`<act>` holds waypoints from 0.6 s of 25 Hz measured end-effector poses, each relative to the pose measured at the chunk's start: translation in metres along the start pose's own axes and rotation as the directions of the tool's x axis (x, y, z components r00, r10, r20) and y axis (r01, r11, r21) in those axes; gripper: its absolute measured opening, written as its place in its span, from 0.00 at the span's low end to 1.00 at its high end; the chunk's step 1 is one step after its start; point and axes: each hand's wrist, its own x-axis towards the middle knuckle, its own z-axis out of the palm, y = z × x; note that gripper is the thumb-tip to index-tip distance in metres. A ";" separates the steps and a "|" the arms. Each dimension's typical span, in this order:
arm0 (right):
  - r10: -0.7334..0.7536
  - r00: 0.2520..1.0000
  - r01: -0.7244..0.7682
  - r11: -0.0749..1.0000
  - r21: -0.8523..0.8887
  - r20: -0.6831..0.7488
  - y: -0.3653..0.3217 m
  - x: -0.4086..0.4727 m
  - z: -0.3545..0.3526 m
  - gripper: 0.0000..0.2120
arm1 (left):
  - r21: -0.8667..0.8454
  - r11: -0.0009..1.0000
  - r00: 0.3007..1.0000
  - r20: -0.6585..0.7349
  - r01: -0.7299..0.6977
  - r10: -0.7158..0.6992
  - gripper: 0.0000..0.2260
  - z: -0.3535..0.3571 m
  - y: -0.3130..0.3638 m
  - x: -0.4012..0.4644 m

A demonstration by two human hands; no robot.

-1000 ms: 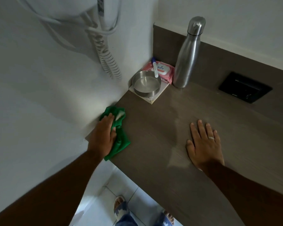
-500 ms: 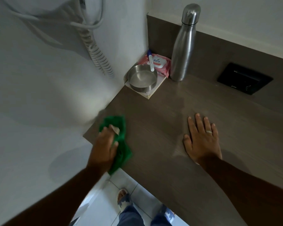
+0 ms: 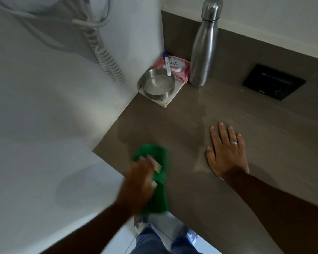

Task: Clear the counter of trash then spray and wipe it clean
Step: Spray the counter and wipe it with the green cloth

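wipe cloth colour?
Plain green. The cloth shows under the left hand at the counter front edge, head view, somewhat motion-blurred.

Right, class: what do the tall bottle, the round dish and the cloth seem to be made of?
Bottle: brushed steel, likely; grey metallic sheen. Round dish: polished metal; its inside reflects light. Green cloth under the left hand: soft fabric, perhaps microfibre; it looks matte and crumpled, but blurred.

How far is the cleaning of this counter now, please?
No loose trash shows on the counter, so clearing looks done. In hand: the left hand wipes with the green cloth near the front edge; the right hand rests flat. Left: the corner by the bowl and bottle.
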 end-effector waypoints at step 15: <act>-0.006 1.000 0.007 1.000 0.024 -0.016 0.002 -0.001 0.001 0.32 | 0.433 0.859 0.959 -0.054 0.274 -0.279 0.30 -0.047 -0.035 0.202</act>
